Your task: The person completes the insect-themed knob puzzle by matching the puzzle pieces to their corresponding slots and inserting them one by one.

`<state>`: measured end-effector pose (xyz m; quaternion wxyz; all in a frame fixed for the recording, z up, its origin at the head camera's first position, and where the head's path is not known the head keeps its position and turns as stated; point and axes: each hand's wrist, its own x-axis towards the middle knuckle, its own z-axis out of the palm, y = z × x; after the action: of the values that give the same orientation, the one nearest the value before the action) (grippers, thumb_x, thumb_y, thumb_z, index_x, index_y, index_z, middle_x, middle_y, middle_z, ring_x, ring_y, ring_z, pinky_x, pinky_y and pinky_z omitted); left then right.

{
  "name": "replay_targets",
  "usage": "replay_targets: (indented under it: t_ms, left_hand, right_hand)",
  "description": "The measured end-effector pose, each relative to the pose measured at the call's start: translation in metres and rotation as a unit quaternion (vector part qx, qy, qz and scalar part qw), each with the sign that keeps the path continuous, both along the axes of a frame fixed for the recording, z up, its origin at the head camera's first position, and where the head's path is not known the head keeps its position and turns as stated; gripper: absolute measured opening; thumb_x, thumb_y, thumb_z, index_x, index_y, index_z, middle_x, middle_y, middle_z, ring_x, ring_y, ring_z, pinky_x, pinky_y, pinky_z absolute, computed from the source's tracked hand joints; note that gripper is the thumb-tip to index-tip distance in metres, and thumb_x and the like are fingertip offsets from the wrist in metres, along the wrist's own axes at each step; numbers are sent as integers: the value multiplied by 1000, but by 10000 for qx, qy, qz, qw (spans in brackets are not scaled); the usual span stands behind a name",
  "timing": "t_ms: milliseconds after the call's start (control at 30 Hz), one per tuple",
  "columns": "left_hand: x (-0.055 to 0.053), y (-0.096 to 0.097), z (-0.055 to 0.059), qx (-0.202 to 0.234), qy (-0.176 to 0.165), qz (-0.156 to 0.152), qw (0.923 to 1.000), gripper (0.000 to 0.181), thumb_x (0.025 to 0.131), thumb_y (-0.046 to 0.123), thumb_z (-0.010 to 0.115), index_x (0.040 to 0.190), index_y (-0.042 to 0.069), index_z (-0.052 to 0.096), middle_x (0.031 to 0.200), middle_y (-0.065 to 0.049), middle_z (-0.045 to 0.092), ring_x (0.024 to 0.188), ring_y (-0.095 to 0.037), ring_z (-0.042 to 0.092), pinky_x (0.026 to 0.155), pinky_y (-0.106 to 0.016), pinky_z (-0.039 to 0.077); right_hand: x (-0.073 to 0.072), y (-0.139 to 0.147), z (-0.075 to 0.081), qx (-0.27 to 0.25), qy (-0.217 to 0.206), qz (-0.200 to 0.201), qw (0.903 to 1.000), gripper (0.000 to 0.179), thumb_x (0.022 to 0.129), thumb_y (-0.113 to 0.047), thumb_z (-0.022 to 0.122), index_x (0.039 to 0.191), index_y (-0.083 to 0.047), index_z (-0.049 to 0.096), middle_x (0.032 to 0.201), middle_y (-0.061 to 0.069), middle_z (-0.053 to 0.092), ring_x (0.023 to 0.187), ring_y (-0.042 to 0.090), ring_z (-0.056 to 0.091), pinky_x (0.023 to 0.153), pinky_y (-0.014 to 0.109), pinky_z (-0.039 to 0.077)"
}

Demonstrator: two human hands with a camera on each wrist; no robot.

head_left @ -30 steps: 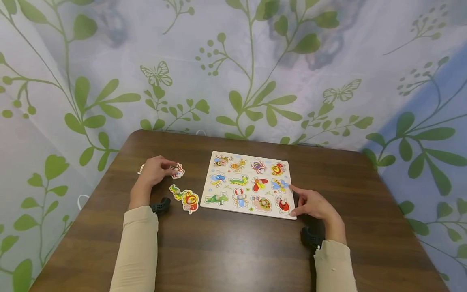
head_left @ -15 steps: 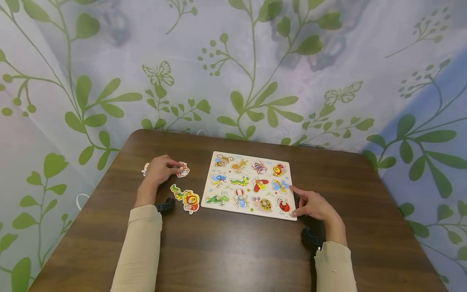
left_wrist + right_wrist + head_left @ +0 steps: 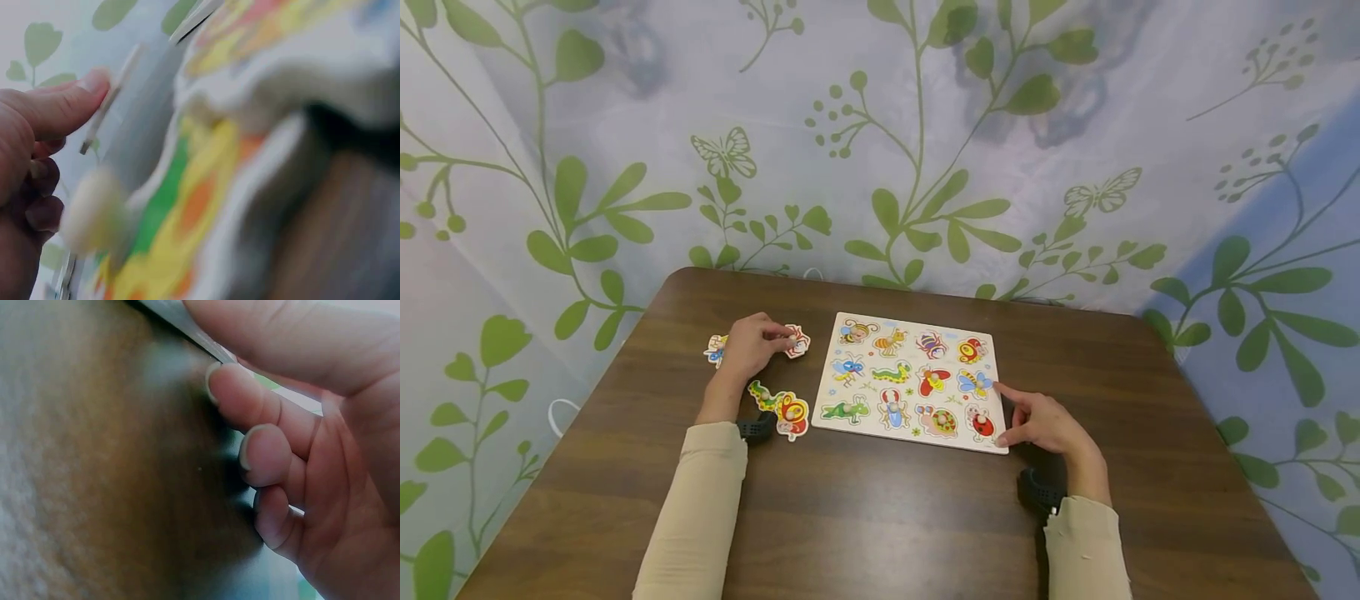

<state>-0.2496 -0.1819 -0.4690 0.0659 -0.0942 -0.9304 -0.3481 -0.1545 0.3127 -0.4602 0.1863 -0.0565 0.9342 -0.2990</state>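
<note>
My left hand (image 3: 747,348) pinches the knob of a red-and-white spider puzzle piece (image 3: 801,343), left of the puzzle board (image 3: 916,362). In the left wrist view that spider piece (image 3: 112,103) shows edge-on at the fingertips, raised off the table. The board is cream-coloured, with rows of colourful insects, several with knobs. My right hand (image 3: 1043,421) touches the board's right edge, index finger and thumb spread apart along it. In the right wrist view its other fingers (image 3: 269,453) curl loosely beside the edge.
A caterpillar piece (image 3: 763,395) and a red-and-yellow butterfly piece (image 3: 793,415) lie left of the board, near the left wrist. A blue-and-yellow insect piece (image 3: 714,350) is partly hidden behind the left hand. The brown table (image 3: 880,525) meets a leaf-patterned curtain (image 3: 880,150) at the back.
My left hand has carried the spider piece to the right, closer to the board, uncovering more of the blue insect piece. The right hand and the board have stayed in place.
</note>
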Motion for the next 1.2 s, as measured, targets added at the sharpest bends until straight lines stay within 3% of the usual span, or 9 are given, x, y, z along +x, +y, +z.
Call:
replay_targets:
  t_ms: [300, 567, 733, 933, 1200]
  left_hand:
    - [1, 28, 6, 206, 118, -126, 9996, 18, 83, 27, 77, 95, 15, 80, 79, -1, 59, 70, -18, 51, 63, -30, 39]
    - [6, 52, 26, 49, 206, -397, 9990, 16, 82, 27, 78, 93, 16, 80, 80, 2, 59, 71, -18, 50, 63, -30, 39]
    - [10, 73, 33, 1, 226, -580, 9981, 13, 81, 29, 78, 91, 20, 80, 81, 6, 59, 72, -14, 51, 63, -29, 40]
    - [14, 104, 38, 250, 217, -892, 9955, 9, 81, 27, 78, 87, 20, 80, 80, 7, 58, 70, -14, 51, 61, -29, 40]
    - [13, 135, 37, -289, 291, -1108, 9930, 8, 81, 29, 79, 87, 23, 80, 82, 9, 61, 69, -10, 53, 64, -28, 42]
  right_hand:
    - [1, 1, 2, 50, 20, 37, 10000, 99, 68, -38, 86, 151, -16, 37, 72, 3, 53, 63, 17, 47, 56, 27, 39]
    - [2, 1, 3, -25, 48, 56, 10000, 98, 68, -38, 86, 151, -15, 37, 72, 3, 52, 64, 18, 46, 55, 28, 38]
    - [1, -1, 3, -17, 28, 43, 10000, 98, 69, -37, 86, 150, -16, 38, 72, 3, 52, 64, 18, 46, 56, 28, 38]
    - [3, -2, 1, -72, 38, 48, 10000, 98, 69, -36, 86, 151, -15, 37, 71, 3, 52, 63, 18, 47, 55, 27, 39]
    - [3, -5, -2, -84, 121, -18, 9999, 96, 69, -34, 87, 150, -16, 39, 70, 2, 53, 62, 18, 47, 55, 27, 39]
